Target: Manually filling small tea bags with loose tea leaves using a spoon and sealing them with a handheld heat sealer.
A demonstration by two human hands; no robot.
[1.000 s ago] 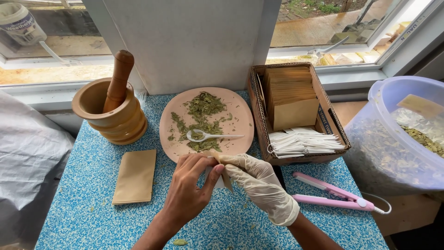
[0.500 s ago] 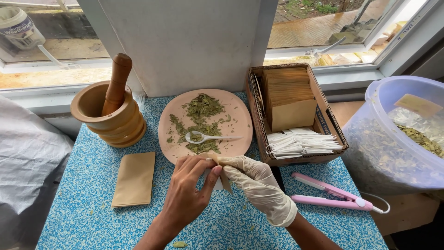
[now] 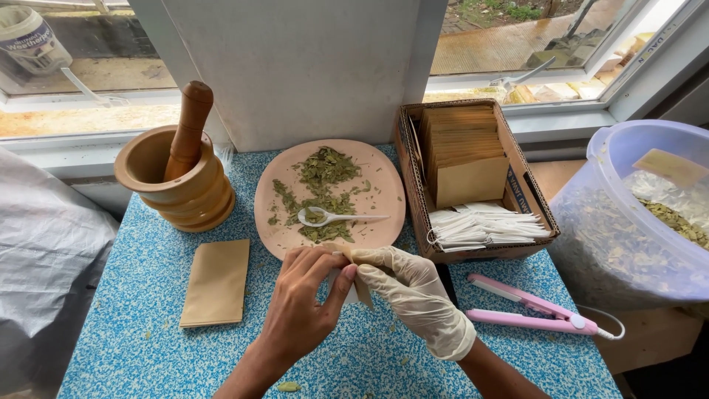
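Note:
My bare left hand [image 3: 306, 299] and my gloved right hand [image 3: 413, 295] meet over the blue speckled table [image 3: 133, 347], both pinching a small white sachet [image 3: 353, 292] with a tan edge between the fingertips. Just beyond them lies a pink plate [image 3: 384, 185] strewn with dried green leaves [image 3: 321, 185], with a white plastic spoon [image 3: 336, 216] resting on it. A flat brown paper envelope [image 3: 216, 281] lies on the table to the left of my left hand.
A wooden mortar with pestle [image 3: 177, 174] stands at the back left. A cardboard box [image 3: 413, 185] holds brown envelopes and white sachets. A pink heat sealer [image 3: 528, 307] lies at right, beside a clear tub of dried leaves [image 3: 642, 214]. Grey sheeting [image 3: 44, 266] hangs at left.
Both hands stay together in the same spot; the fingers have shifted slightly on the small sachet. Nothing else has moved.

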